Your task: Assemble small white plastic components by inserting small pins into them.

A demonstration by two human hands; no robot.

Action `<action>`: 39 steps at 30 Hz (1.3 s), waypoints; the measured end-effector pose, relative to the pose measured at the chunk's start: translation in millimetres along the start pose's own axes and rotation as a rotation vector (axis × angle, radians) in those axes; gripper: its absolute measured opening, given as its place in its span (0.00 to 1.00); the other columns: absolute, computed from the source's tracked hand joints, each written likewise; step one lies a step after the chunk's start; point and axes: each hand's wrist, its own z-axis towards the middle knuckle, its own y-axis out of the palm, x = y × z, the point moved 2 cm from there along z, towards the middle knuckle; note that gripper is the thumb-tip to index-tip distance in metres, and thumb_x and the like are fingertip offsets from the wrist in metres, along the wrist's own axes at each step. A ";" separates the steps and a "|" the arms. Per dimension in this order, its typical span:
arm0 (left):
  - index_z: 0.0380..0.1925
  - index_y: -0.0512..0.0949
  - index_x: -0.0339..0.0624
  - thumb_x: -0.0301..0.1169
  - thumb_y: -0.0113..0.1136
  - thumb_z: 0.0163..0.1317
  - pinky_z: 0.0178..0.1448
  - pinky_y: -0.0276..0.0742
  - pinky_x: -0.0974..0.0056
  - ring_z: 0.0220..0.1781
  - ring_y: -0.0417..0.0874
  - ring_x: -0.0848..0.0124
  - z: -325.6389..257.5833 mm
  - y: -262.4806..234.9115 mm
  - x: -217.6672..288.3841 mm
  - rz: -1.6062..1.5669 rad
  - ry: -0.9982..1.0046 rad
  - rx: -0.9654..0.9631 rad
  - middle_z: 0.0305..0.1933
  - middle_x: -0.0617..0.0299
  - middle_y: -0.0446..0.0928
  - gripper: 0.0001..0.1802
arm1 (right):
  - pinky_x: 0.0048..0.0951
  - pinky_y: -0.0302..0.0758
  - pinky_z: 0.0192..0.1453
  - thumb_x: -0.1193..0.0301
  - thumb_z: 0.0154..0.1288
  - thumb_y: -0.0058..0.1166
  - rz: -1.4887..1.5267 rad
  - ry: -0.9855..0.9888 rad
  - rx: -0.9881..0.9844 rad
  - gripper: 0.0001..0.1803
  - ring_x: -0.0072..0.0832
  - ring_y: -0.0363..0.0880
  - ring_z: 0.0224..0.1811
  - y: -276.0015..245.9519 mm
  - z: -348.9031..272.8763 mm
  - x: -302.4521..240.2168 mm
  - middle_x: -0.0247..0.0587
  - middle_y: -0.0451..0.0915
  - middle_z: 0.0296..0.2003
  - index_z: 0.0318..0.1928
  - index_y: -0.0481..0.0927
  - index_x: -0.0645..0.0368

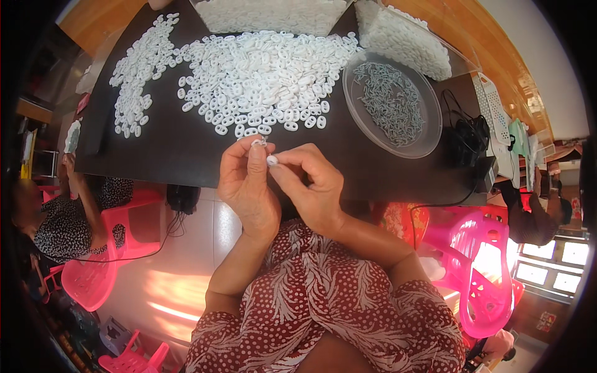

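Over the near edge of the dark table [249, 163], both my hands are raised close together. My left hand [252, 186] pinches a small white plastic piece [259, 142] between thumb and fingertips; its exact shape is partly hidden. Just beside it, my right hand [316, 186] grips a small white oval piece [272, 160] between thumb and forefinger. Beyond my fingers spreads a large heap of white oval two-hole plastic pieces [267, 81]. To the right of that heap, a round clear tray [431, 112] holds many small grey metal screws [392, 102].
A smaller scatter of white pieces [134, 93] lies at the left. Clear bins [273, 15] full of white pieces stand at the back. Black cables [466, 130] lie at the right edge. Pink chairs [479, 273] flank me; another person [68, 224] sits at the left.
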 end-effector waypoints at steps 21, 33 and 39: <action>0.42 0.76 0.34 0.25 0.58 0.65 0.43 0.74 0.73 0.37 0.77 0.77 -4.9 0.0 6.4 0.191 0.105 -0.079 0.37 0.61 0.78 0.08 | 0.15 0.72 0.37 0.80 0.59 0.59 0.235 0.359 -0.247 0.05 0.12 0.74 0.33 -16.9 1.9 -12.3 0.29 0.79 0.30 0.37 0.78 0.64; 0.39 0.79 0.33 0.25 0.60 0.62 0.29 0.67 0.73 0.26 0.73 0.78 -0.9 -4.0 11.8 0.137 -0.177 -0.105 0.31 0.61 0.78 0.07 | 0.17 0.66 0.27 0.77 0.55 0.60 0.455 0.514 -0.043 0.08 0.17 0.74 0.26 -46.4 29.4 -7.4 0.38 0.81 0.28 0.36 0.79 0.65; 0.40 0.79 0.33 0.23 0.60 0.61 0.28 0.66 0.75 0.26 0.73 0.79 -7.3 -0.6 16.9 0.212 -0.160 -0.139 0.31 0.62 0.78 0.08 | 0.18 0.67 0.28 0.77 0.56 0.59 0.459 0.554 -0.035 0.09 0.18 0.75 0.27 -42.9 28.4 -3.1 0.41 0.82 0.29 0.38 0.80 0.67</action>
